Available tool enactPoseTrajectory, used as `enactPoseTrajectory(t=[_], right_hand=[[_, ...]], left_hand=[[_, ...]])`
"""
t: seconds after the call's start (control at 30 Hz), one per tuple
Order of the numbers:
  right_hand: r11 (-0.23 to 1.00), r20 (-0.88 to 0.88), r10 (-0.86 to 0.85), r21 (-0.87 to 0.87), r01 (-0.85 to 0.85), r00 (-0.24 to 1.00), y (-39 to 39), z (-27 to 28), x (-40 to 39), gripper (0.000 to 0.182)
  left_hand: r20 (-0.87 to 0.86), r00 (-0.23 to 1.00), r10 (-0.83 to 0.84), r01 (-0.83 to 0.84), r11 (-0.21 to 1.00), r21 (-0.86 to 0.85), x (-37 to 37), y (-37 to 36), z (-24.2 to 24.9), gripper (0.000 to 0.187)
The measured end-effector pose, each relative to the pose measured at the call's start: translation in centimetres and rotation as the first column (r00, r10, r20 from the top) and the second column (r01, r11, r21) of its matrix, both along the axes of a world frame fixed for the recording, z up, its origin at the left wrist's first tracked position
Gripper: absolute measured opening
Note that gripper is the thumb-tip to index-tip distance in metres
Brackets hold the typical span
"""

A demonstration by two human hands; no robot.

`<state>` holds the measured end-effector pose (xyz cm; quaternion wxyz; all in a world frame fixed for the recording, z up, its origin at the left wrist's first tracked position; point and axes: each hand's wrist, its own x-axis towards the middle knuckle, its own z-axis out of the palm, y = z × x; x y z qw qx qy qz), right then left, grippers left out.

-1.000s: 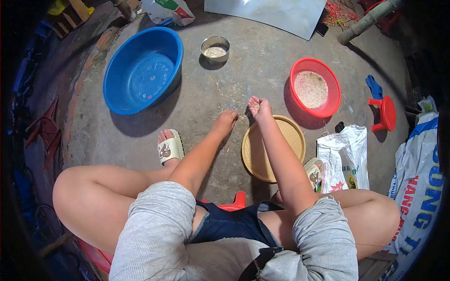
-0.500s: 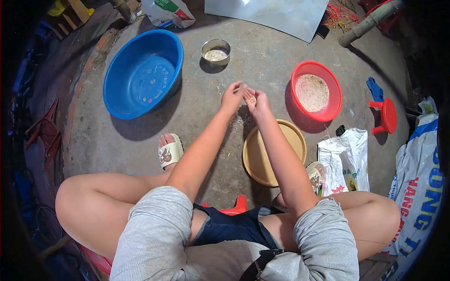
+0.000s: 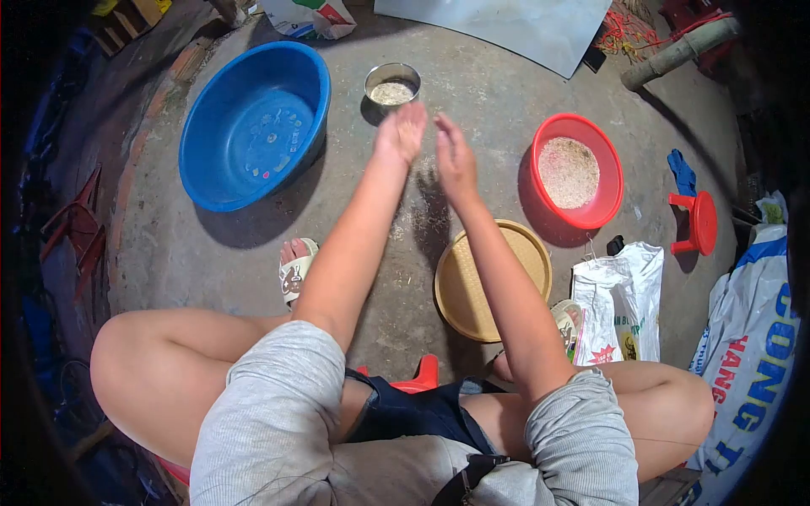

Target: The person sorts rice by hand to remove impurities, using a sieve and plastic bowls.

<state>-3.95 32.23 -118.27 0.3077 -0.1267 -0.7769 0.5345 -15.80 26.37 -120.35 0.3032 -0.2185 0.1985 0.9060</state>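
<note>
My left hand (image 3: 402, 133) is open, its palm showing and its fingers stretched out, just below a small metal bowl (image 3: 393, 88) with pale grain-like stuff in it. Close beside it, my right hand (image 3: 456, 162) is open too, fingers extended, with a small gap between the two hands. Neither hand holds anything I can see. Light bits of husk (image 3: 426, 211) lie scattered on the concrete floor beneath them. Under my right forearm rests a round tan woven tray (image 3: 456, 295), partly hidden by the arm.
A big blue basin (image 3: 211, 126) stands at left. To the right are a red basin (image 3: 609, 194) of pale grains, a red stool (image 3: 702, 221), a blue glove (image 3: 681, 173) and white sacks (image 3: 620, 287). A bamboo pole (image 3: 683, 55) and metal sheet (image 3: 506, 25) are at the back.
My hands were together, and now they are apart with fingers straightened. Both have moved forward, the left toward the metal bowl. More scattered bits show on the floor below them.
</note>
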Motion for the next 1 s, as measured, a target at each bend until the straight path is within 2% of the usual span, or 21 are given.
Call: enactPoseTrajectory(t=[0.03, 0.07, 0.1, 0.13, 0.17, 0.2, 0.27, 0.3, 0.33, 0.4, 0.43, 0.5, 0.57, 0.63, 0.7, 0.77, 0.8, 0.87, 0.9, 0.97, 1.0], right_hand=[[1.0, -0.002, 0.001, -0.001, -0.001, 1.0, 1.1, -0.1, 0.1, 0.035], [0.999, 0.062, -0.046, -0.024, 0.048, 0.997, 2.0, -0.4, 0.4, 0.035], [0.994, 0.129, -0.093, -0.047, 0.1, 0.987, 2.6, -0.8, 0.8, 0.036], [0.993, 0.127, -0.097, -0.055, 0.105, 0.987, 3.1, -1.6, 1.5, 0.036], [0.995, 0.235, -0.082, 0.069, 0.068, 0.968, 3.5, -2.9, 2.4, 0.038], [0.981, 0.34, -0.078, 0.194, 0.012, 0.937, 3.5, -4.3, 3.0, 0.041], [0.941, 0.441, -0.052, 0.323, -0.104, 0.896, 2.4, -8.8, 4.3, 0.046], [0.878, 0.548, -0.043, 0.42, -0.23, 0.836, 1.5, -10.1, 5.4, 0.052], [0.876, 0.548, -0.04, 0.422, -0.235, 0.835, 0.5, -9.8, 6.3, 0.052], [0.657, 0.644, -0.068, 0.604, -0.452, 0.762, -2.2, -8.3, 7.6, 0.061], [0.653, 0.692, -0.047, 0.567, -0.502, 0.72, -3.5, -7.4, 7.7, 0.065], [0.64, 0.634, 0.015, 0.589, -0.495, 0.773, -5.5, -8.5, 8.1, 0.056], [0.651, 0.559, 0.005, 0.628, -0.426, 0.829, -6.7, -10.2, 8.4, 0.049], [0.67, 0.485, -0.009, 0.652, -0.355, 0.875, -7.4, -10.1, 8.8, 0.042], [0.729, 0.621, 0.095, 0.489, -0.479, 0.778, -7.1, -9.1, 8.7, 0.027], [0.72, 0.573, 0.125, 0.509, -0.471, 0.81, -6.5, -9.5, 8.7, 0.023], [0.715, 0.53, 0.156, 0.521, -0.466, 0.833, -6.3, -9.8, 8.8, 0.019], [0.733, 0.497, 0.137, 0.531, -0.425, 0.857, -6.1, -9.2, 8.6, 0.014], [0.75, 0.463, 0.116, 0.539, -0.383, 0.879, -6.1, -9.1, 8.3, 0.01], [0.837, 0.444, 0.047, 0.471, -0.278, 0.895, -6.0, -10.4, 7.4, 0.011], [0.902, 0.427, -0.025, 0.4, -0.164, 0.904, -5.8, -11.0, 6.9, 0.011]], left_hand=[[-0.126, 0.992, -0.001, 0.008, 0.999, 0.05, -2.3, 0.2, 0.6, 0.041], [-0.305, 0.951, -0.056, 0.045, 0.998, -0.045, -3.6, 0.2, 2.7, 0.048], [-0.304, 0.951, -0.062, 0.048, 0.997, -0.053, -3.9, -0.1, 5.1, 0.048], [-0.255, 0.956, -0.143, 0.036, 0.923, -0.382, -4.3, -0.3, 7.5, 0.051], [-0.183, 0.963, -0.2, 0.027, 0.744, -0.667, -4.5, -0.8, 8.7, 0.056], [-0.187, 0.962, -0.2, 0.025, 0.745, -0.667, -4.6, -1.5, 7.9, 0.056], [-0.419, 0.862, -0.285, -0.357, 0.244, -0.901, -4.5, -3.6, 3.5, 0.06], [-0.452, 0.836, -0.311, -0.423, 0.159, -0.892, -3.9, -4.9, 0.6, 0.058], [-0.48, 0.809, -0.34, -0.486, 0.073, -0.871, -2.9, -6.1, -2.1, 0.055], [-0.313, 0.835, -0.453, -0.369, -0.038, -0.929, 1.1, -8.1, -4.4, 0.049], [-0.329, 0.777, -0.537, -0.42, -0.053, -0.906, 3.0, -9.1, -5.8, 0.047], [-0.341, 0.714, -0.611, -0.474, -0.063, -0.878, 5.9, -10.7, -8.6, 0.045], [-0.314, 0.536, -0.784, -0.675, -0.174, -0.717, 7.1, -11.6, -10.2, 0.042], [-0.331, 0.561, -0.759, -0.629, -0.13, -0.767, 7.6, -11.7, -8.5, 0.04], [-0.352, 0.58, -0.735, -0.586, -0.076, -0.807, 7.6, -10.9, -7.3, 0.038], [-0.368, 0.796, -0.48, -0.327, 0.171, -0.93, 7.6, -9.8, -7.0, 0.035], [-0.369, 0.796, -0.48, -0.328, 0.171, -0.929, 7.5, -9.2, -7.7, 0.035], [-0.177, 0.984, 0.005, -0.15, 0.554, -0.819, 7.6, -7.9, -9.5, 0.038], [-0.173, 0.985, 0.002, -0.146, 0.552, -0.821, 8.2, -7.4, -8.8, 0.038], [0.296, 0.955, -0.035, 0.232, 0.71, -0.665, 9.6, -6.3, -6.4, 0.042], [0.301, 0.953, -0.034, 0.235, 0.712, -0.662, 10.0, -6.0, -6.9, 0.042]])
